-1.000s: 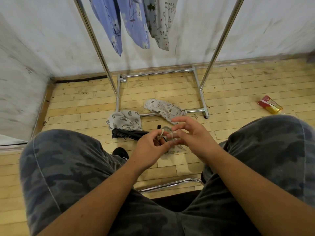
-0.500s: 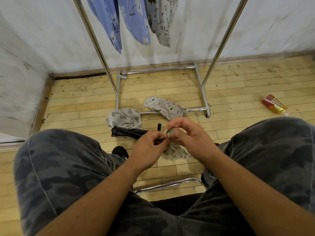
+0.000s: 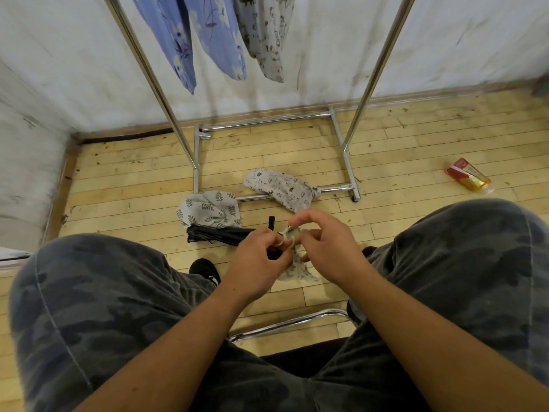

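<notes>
Between my knees I hold a small patterned cloth pouch by its top, and its body hangs down below my hands. My left hand pinches the gathered top and a pale drawstring loop. My right hand pinches the same cord from the right, with its fingers curled over the cloth. Much of the pouch is hidden behind my fingers.
On the wooden floor lie a leaf-print pouch, a folded black umbrella and a grey printed pouch. A chrome garment rack stands ahead with blue and grey cloths hanging. A red-yellow packet lies at right. A chrome chair frame is below.
Both hands stayed together on the pouch's top and worked the cord with small finger movements. The view shifted slightly.
</notes>
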A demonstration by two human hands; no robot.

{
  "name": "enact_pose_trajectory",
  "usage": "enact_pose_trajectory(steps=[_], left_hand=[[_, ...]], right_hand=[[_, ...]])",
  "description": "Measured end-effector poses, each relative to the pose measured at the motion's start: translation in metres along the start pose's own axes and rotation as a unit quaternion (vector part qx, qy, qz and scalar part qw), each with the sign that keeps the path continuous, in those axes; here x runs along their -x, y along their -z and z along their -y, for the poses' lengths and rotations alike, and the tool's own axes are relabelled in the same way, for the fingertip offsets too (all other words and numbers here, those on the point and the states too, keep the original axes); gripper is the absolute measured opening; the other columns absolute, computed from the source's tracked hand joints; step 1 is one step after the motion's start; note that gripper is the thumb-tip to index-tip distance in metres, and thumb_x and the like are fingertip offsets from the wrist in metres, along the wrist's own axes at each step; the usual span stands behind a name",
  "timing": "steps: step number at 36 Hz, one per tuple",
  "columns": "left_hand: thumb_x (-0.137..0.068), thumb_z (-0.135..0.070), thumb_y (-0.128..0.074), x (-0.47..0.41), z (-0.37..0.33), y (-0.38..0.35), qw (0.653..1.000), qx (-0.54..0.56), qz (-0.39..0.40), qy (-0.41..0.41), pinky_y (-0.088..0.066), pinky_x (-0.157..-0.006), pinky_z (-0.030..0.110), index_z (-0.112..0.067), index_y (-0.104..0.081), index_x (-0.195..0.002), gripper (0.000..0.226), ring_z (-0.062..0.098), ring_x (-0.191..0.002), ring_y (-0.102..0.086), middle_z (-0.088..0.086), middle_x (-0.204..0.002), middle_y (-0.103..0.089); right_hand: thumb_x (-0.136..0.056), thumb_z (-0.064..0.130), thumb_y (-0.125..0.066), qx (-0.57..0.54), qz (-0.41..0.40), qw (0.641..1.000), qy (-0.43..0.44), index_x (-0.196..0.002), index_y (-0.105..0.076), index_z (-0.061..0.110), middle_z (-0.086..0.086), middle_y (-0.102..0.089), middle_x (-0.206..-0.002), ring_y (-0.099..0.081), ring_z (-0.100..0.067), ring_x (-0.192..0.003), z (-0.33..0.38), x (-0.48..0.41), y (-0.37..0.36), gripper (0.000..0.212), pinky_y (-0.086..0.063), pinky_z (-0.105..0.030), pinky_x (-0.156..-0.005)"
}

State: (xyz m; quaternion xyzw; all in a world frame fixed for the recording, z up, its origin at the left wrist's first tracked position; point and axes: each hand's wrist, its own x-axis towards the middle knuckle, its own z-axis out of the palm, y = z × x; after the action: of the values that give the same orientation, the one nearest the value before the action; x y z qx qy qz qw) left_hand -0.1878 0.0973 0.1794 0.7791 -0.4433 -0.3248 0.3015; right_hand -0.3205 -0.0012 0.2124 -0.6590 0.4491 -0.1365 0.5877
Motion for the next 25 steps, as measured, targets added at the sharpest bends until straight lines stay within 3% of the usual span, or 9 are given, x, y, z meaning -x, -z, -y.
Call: enact_pose_trajectory(steps=[2,5,8,12,15,18,22,25], left_hand=[[-0.095,-0.036,-0.070,0.001,-0.001,-0.001,1.000,-0.010,0.001,-0.003,-0.045,-0.074,0.021,-0.025,-0.069,-0.090,0.012,0.005,-0.088,-0.056,-0.011,-0.093,-0.057],[-0.092,-0.034,-0.070,0.002,-0.002,0.003,1.000,0.002,-0.012,-0.001,-0.049,-0.073,0.025,-0.023,-0.067,-0.083,0.015,0.007,-0.084,-0.057,-0.010,-0.091,-0.057],[-0.091,-0.030,-0.071,0.003,-0.005,0.009,1.000,0.015,-0.023,0.001,-0.042,-0.069,0.014,-0.023,-0.065,-0.079,0.016,0.006,-0.082,-0.056,-0.010,-0.088,-0.057],[-0.091,-0.025,-0.070,0.007,-0.012,0.010,0.999,0.039,-0.013,-0.019,-0.041,-0.068,0.011,-0.024,-0.062,-0.077,0.015,0.008,-0.081,-0.056,-0.009,-0.088,-0.057],[-0.091,-0.023,-0.068,0.009,-0.014,0.009,0.999,0.043,0.003,-0.033,-0.039,-0.071,0.008,-0.026,-0.061,-0.080,0.013,0.007,-0.086,-0.056,-0.011,-0.091,-0.056],[-0.093,-0.023,-0.066,0.010,-0.013,0.010,0.998,0.040,0.011,-0.040,-0.039,-0.073,0.009,-0.030,-0.058,-0.081,0.017,0.006,-0.088,-0.055,-0.011,-0.093,-0.054],[-0.098,-0.024,-0.065,0.010,-0.014,0.011,0.997,0.074,0.012,-0.031,-0.042,-0.076,0.009,-0.027,-0.061,-0.086,0.013,0.005,-0.089,-0.055,-0.011,-0.099,-0.052],[-0.098,-0.021,-0.065,0.011,-0.017,0.011,0.994,0.100,0.024,-0.035,-0.046,-0.077,0.008,-0.026,-0.061,-0.088,0.012,0.003,-0.092,-0.056,-0.008,-0.105,-0.049]], right_hand=[[-0.101,0.006,-0.056,0.016,-0.006,1.000,0.003,-0.098,-0.070,0.034,0.003,-0.073,-0.099,-0.071,-0.026,-0.078,0.000,0.000,0.000,0.032,-0.062,-0.046,-0.067],[-0.100,0.008,-0.056,0.065,-0.029,0.997,0.025,-0.098,-0.069,0.034,0.011,-0.068,-0.106,-0.070,-0.021,-0.080,-0.002,-0.003,0.006,0.030,-0.062,-0.037,-0.062],[-0.098,0.006,-0.058,0.095,-0.046,0.994,0.022,-0.095,-0.067,0.038,0.015,-0.065,-0.108,-0.071,-0.017,-0.086,-0.007,-0.009,0.017,0.033,-0.061,-0.033,-0.061],[-0.094,0.008,-0.067,0.133,0.031,0.990,0.043,-0.111,-0.068,0.039,0.017,-0.058,-0.118,-0.065,-0.006,-0.093,-0.009,-0.011,0.019,0.035,-0.054,-0.014,-0.069],[-0.092,0.014,-0.074,0.146,0.094,0.982,0.070,-0.127,-0.066,0.037,0.017,-0.053,-0.125,-0.063,-0.005,-0.100,-0.012,-0.008,0.012,0.042,-0.057,-0.023,-0.086],[-0.090,0.019,-0.076,0.156,0.119,0.976,0.092,-0.133,-0.064,0.035,0.015,-0.053,-0.128,-0.062,-0.008,-0.098,-0.014,-0.009,0.010,0.047,-0.057,-0.029,-0.090],[-0.087,0.017,-0.078,0.153,0.151,0.970,0.114,-0.141,-0.058,0.030,0.014,-0.051,-0.131,-0.055,0.008,-0.097,-0.012,-0.008,0.010,0.059,-0.051,-0.016,-0.088],[-0.087,0.021,-0.079,0.189,0.121,0.967,0.118,-0.134,-0.063,0.030,0.014,-0.054,-0.125,-0.053,0.012,-0.092,-0.016,-0.008,0.007,0.050,-0.045,-0.013,-0.085]])
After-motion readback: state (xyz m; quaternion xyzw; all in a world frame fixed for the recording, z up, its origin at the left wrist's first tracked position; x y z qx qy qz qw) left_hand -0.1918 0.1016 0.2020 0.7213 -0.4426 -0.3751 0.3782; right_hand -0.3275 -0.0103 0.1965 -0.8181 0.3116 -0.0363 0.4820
